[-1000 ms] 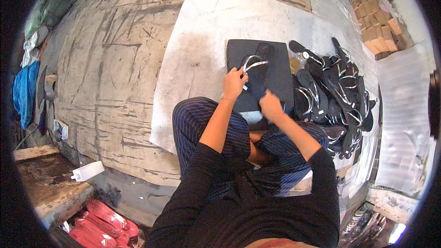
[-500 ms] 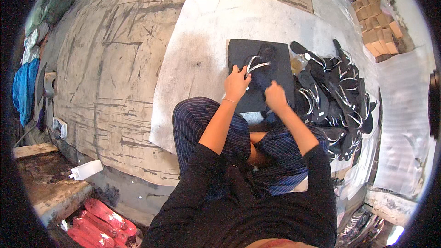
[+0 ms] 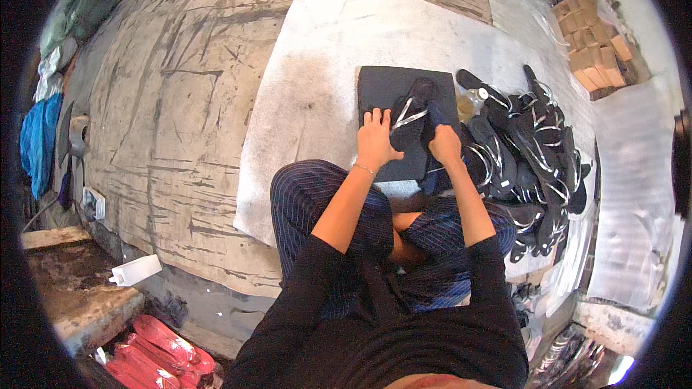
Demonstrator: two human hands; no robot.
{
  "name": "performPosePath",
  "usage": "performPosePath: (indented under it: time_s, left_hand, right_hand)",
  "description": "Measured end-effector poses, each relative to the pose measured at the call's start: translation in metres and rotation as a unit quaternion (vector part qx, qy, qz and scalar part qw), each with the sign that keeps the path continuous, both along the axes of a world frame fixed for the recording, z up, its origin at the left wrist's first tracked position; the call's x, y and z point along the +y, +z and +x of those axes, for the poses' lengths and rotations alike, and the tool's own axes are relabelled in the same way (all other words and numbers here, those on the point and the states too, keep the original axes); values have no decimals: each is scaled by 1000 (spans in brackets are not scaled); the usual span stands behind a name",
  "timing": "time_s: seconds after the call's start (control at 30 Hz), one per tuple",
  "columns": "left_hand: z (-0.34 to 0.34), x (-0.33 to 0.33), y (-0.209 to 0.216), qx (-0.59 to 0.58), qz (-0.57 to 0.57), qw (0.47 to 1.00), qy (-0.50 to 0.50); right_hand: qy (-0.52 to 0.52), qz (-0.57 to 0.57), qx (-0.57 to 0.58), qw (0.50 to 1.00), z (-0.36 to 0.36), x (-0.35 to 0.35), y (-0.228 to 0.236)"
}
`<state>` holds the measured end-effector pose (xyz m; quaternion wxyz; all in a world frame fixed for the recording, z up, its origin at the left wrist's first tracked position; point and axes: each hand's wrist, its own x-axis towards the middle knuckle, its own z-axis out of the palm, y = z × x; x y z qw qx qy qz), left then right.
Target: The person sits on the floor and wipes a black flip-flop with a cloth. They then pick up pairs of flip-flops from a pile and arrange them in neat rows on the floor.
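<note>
A black flip-flop with silver straps point(image 3: 412, 117) lies on a dark square pad point(image 3: 393, 81) in front of my folded legs. My left hand point(image 3: 376, 140) rests beside it at the pad's left side, fingers spread and thumb out, so it is open. The fingertips are near the strap; whether they touch it I cannot tell. To the right of the flip-flop, my right hand point(image 3: 445, 145) is closed on a dark blue cloth point(image 3: 437, 114), part of which trails toward my knees. Cloth and hand hide the flip-flop's right edge.
Right of the pad lies a heap of black flip-flops point(image 3: 530, 144) with a clear bottle point(image 3: 472, 103) at its edge. A white sheet point(image 3: 310, 65) is under the pad. Brown cartons point(image 3: 595, 43) stand far right. At lower left are a white bottle point(image 3: 137, 270) and red wrapped bundles point(image 3: 155, 349).
My left hand has let go of the strap and spread its fingers beside the flip-flop. The flip-flop has turned slightly. My right hand has moved a little right with the cloth.
</note>
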<state>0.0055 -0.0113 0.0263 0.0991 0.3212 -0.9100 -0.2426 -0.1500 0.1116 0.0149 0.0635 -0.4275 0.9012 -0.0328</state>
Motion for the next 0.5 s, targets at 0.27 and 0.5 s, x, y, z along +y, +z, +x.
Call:
performPosePath:
  time_s: [0.27,0.5]
  left_hand:
    - [-2,4,5,-24,22,999,-11]
    - [-2,1,-2,-17,19,1000,0]
  right_hand:
    - [-49,17,-3,999,-41,-36,-16]
    - [-58,19,-36,998,-18,-25,-9]
